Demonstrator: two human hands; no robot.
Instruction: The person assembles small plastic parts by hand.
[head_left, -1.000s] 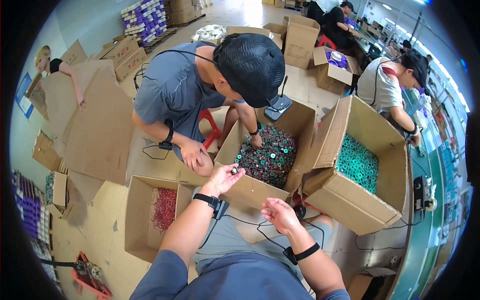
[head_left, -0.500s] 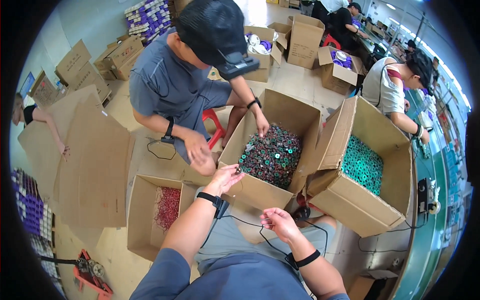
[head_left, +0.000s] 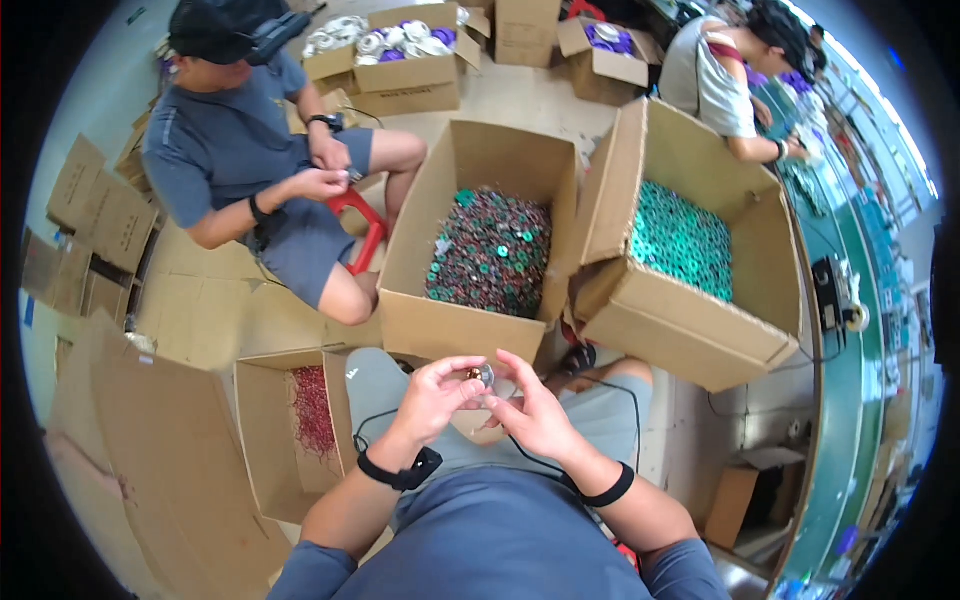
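Above my lap, my left hand (head_left: 438, 400) pinches a small round part (head_left: 481, 376), dark and metallic with a coppery tint, between thumb and fingers. My right hand (head_left: 535, 408) meets it from the other side, its fingers and thumb curled about the same part. The fingers hide much of it, and its exact kind is too small to tell. Just beyond my hands stands a cardboard box (head_left: 455, 328) with a heap of small dark, red and green round parts (head_left: 490, 252).
At right, a taller box (head_left: 690, 335) holds green ring-shaped parts (head_left: 680, 238). Left of my knee, another box (head_left: 262, 440) contains thin red pieces (head_left: 312, 405). A co-worker (head_left: 225, 130) sits at far left on a red stool (head_left: 368, 232). A green workbench (head_left: 850, 420) runs along the right.
My left hand has drawn back from the box edge with the round part, and my right hand has risen to join it. My view has shifted; the co-worker's hands have left the box.
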